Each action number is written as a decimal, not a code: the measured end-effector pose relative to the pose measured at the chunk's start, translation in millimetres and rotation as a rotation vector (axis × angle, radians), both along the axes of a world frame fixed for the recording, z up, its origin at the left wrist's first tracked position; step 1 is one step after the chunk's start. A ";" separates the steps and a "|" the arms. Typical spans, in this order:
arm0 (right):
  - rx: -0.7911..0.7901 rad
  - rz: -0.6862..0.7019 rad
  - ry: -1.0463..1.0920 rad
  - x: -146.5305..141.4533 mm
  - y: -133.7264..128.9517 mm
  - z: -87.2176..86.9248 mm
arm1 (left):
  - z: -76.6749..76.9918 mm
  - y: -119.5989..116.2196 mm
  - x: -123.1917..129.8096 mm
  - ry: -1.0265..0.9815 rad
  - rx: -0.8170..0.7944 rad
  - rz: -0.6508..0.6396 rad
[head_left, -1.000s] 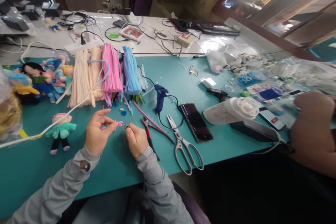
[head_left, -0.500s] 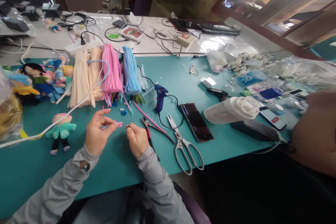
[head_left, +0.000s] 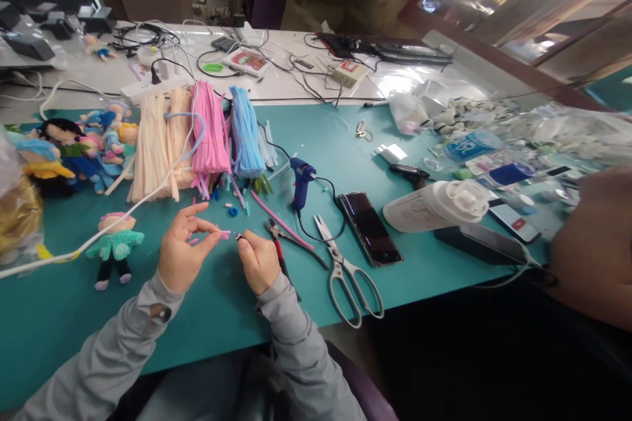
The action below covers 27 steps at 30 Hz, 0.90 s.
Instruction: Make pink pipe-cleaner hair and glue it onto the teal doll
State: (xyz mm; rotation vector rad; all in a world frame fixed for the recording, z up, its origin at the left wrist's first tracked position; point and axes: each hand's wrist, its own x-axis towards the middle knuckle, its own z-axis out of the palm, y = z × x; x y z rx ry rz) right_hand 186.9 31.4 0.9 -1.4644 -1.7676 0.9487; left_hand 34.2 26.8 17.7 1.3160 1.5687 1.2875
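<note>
Where the pink piece (head_left: 224, 235) is lying: between the left thumb and fingertips, its visible end pointing toward 3 o'clock (12 being straight away from the person).
Long axis: running roughly from 9 to 3 o'clock; the part inside the grip is mostly hiding.
Left hand (head_left: 184, 255): pinching the pink piece, thumb and forefinger together on it, other fingers spreading apart.
Right hand (head_left: 259, 264): curling closed around a small dark-tipped object (head_left: 239, 237), its kind too hidden to tell.
Facing ends: the dark tip is sitting just beside the piece's free end, at 3 o'clock; whether they are touching, one cannot tell.
Nearer hand: the left is holding the piece; the right is waiting close by.
Right hand's surroundings: pliers (head_left: 279, 254) are lying just beside at 3 o'clock, scissors (head_left: 336, 262) beyond; a pink stem (head_left: 279, 218) is slanting past at 1 o'clock.
</note>
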 end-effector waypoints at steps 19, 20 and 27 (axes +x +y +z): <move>-0.018 0.032 -0.013 1.8 0.8 0.7 | -7.3 6.2 -5.0 -0.116 -0.061 0.087; -0.019 0.035 -0.019 1.7 0.6 0.6 | -7.7 6.8 -5.3 -0.143 -0.067 0.095; -0.021 0.049 -0.064 0.0 -0.4 0.6 | -2.6 8.7 -3.1 -0.298 -0.127 0.090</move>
